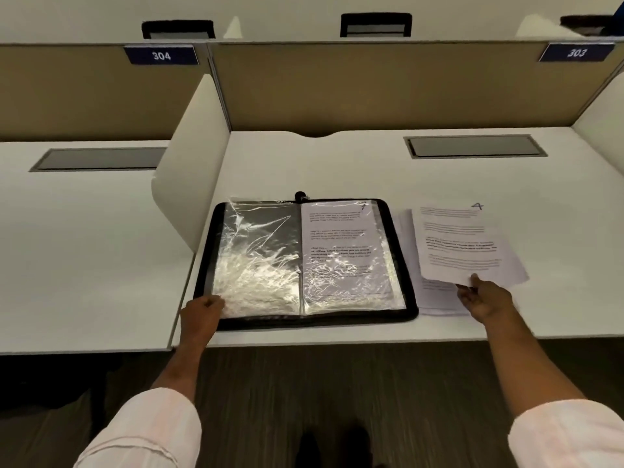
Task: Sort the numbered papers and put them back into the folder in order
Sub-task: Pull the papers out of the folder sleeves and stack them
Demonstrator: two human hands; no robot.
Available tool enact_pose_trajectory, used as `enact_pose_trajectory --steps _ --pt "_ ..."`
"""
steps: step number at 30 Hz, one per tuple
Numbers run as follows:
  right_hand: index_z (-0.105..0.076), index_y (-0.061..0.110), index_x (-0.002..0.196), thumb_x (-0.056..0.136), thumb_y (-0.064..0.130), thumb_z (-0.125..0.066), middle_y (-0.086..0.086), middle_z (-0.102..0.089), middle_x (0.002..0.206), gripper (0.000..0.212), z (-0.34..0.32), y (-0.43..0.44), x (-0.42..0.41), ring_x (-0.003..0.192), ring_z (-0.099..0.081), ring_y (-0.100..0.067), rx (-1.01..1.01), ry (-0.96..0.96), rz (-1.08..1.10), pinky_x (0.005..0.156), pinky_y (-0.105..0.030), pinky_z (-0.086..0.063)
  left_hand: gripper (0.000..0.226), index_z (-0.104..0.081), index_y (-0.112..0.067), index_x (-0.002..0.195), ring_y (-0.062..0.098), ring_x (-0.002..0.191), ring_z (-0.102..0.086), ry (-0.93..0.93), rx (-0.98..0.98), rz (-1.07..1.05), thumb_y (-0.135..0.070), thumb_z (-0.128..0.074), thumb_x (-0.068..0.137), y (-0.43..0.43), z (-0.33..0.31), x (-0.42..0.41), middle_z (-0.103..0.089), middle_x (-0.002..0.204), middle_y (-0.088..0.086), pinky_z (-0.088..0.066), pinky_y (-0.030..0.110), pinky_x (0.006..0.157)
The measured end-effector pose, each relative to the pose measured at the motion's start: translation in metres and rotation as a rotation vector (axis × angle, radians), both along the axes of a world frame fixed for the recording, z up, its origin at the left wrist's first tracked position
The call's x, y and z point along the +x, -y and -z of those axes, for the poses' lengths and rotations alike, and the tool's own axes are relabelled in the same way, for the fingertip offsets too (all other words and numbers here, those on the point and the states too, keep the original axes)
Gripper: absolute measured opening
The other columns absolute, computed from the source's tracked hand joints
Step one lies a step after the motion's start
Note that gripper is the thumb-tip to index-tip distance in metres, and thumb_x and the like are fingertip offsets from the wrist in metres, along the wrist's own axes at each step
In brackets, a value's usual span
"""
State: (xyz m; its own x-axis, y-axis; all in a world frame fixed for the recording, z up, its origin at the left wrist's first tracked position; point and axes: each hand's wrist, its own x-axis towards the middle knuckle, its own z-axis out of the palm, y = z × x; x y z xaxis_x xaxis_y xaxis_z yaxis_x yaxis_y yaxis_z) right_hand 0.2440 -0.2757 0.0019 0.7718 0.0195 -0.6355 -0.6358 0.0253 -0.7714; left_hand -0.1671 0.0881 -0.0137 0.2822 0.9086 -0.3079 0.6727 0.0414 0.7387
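A black zip folder [403,251] lies open on the white desk. Its left clear sleeve [256,255] holds no paper. Its right sleeve holds a printed sheet marked 7 [341,244]. My left hand [202,314] grips the folder's near left corner. To the right of the folder lies a loose stack of printed papers [435,298]. The top sheet, marked 4 [462,244], sits skewed on that stack. My right hand [486,297] pinches the near edge of this sheet.
A white divider panel [189,177] stands just left of the folder. A grey cable hatch [472,145] is set into the desk at the back right. The desk's front edge [337,339] runs just below the folder. Tan partitions carry signs 304 and 303.
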Motion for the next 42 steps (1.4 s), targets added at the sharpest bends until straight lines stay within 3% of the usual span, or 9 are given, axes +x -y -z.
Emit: enact_pose_trajectory --steps 5,9,14,18,21,24,27,35,42 --pt "-0.04 0.005 0.141 0.098 0.016 -0.051 -0.016 -0.046 0.143 0.046 0.024 0.008 0.005 0.08 -0.057 -0.016 -0.072 0.002 -0.006 0.043 -0.019 -0.051 0.034 -0.065 -0.004 0.124 0.032 0.118 -0.057 -0.071 0.04 0.024 -0.018 -0.063 0.093 -0.001 0.004 0.004 -0.063 0.127 0.017 -0.042 0.037 0.101" --pt "-0.049 0.011 0.136 0.094 0.02 -0.063 -0.01 -0.056 0.129 0.046 0.021 0.007 0.002 0.091 -0.06 -0.023 -0.097 -0.052 0.095 0.046 -0.027 -0.056 0.034 -0.064 -0.005 0.124 0.033 0.117 -0.057 -0.116 0.071 0.04 -0.02 -0.063 0.093 0.0 0.003 0.003 -0.062 0.127 0.017 -0.042 0.038 0.099" --pt "-0.036 0.008 0.141 0.083 0.033 -0.072 -0.018 -0.049 0.137 0.073 0.019 0.001 -0.022 0.115 -0.054 -0.034 -0.559 -0.041 0.109 0.097 -0.043 -0.048 0.036 -0.061 -0.006 0.117 0.034 0.116 -0.052 -0.208 0.301 0.074 -0.031 -0.064 0.092 0.002 0.004 0.004 -0.054 0.124 0.017 -0.046 0.044 0.091" --pt "-0.05 0.014 0.126 0.092 0.03 -0.061 -0.017 -0.054 0.129 0.039 -0.002 -0.048 -0.083 0.11 -0.056 -0.033 -0.766 0.48 -0.385 0.088 -0.04 -0.048 0.034 -0.062 -0.014 0.119 0.029 0.118 -0.051 -0.153 0.407 0.216 -0.032 -0.066 0.09 0.014 -0.001 0.042 -0.054 0.128 0.01 -0.046 0.042 0.091" --pt "-0.047 0.024 0.138 0.096 0.041 -0.054 -0.008 -0.049 0.139 0.046 -0.001 -0.081 -0.129 0.123 -0.049 -0.025 -0.761 0.749 -0.867 0.098 -0.037 -0.044 0.044 -0.056 -0.017 0.127 0.024 0.117 -0.053 -0.133 0.422 0.479 -0.041 -0.063 0.092 0.034 -0.002 0.078 -0.055 0.129 0.005 -0.047 0.039 0.091" --pt "-0.021 0.039 0.151 0.098 0.057 -0.034 -0.01 -0.017 0.16 0.058 0.01 -0.106 -0.159 0.148 -0.011 -0.028 -0.969 0.813 -1.264 0.118 -0.048 -0.017 0.051 -0.052 -0.019 0.134 0.021 0.121 -0.053 -0.147 0.467 0.754 -0.048 -0.059 0.093 0.061 -0.003 0.11 -0.053 0.133 0.003 -0.048 0.037 0.092" --pt "-0.013 0.042 0.152 0.097 0.06 -0.03 -0.021 -0.003 0.16 0.06 0.016 -0.119 -0.176 0.148 0.004 -0.037 -1.162 0.738 -1.425 0.117 -0.056 -0.005 0.057 -0.049 -0.018 0.139 0.018 0.132 -0.043 -0.161 0.489 0.941 -0.051 -0.058 0.093 0.081 0.004 0.132 -0.047 0.144 0.0 -0.042 0.033 0.101" --pt "0.007 0.028 0.154 0.098 0.053 -0.036 -0.012 0.003 0.162 0.075 0.031 -0.122 -0.171 0.149 0.008 -0.031 -1.171 0.816 -1.46 0.115 -0.059 0.002 0.06 -0.061 -0.017 0.12 0.019 0.113 -0.052 -0.197 0.531 1.003 -0.062 -0.064 0.081 0.091 0.032 0.149 -0.056 0.123 -0.001 -0.048 0.034 0.086" --pt "-0.023 0.006 0.152 0.084 0.035 -0.06 -0.01 -0.02 0.159 0.082 0.03 -0.116 -0.165 0.148 -0.011 -0.03 -1.054 1.02 -1.191 0.115 -0.055 -0.008 0.024 -0.062 -0.019 0.105 0.016 0.1 -0.057 -0.152 0.456 0.958 -0.039 -0.061 0.092 0.085 0.027 0.159 -0.06 0.109 -0.003 -0.046 0.032 0.078"
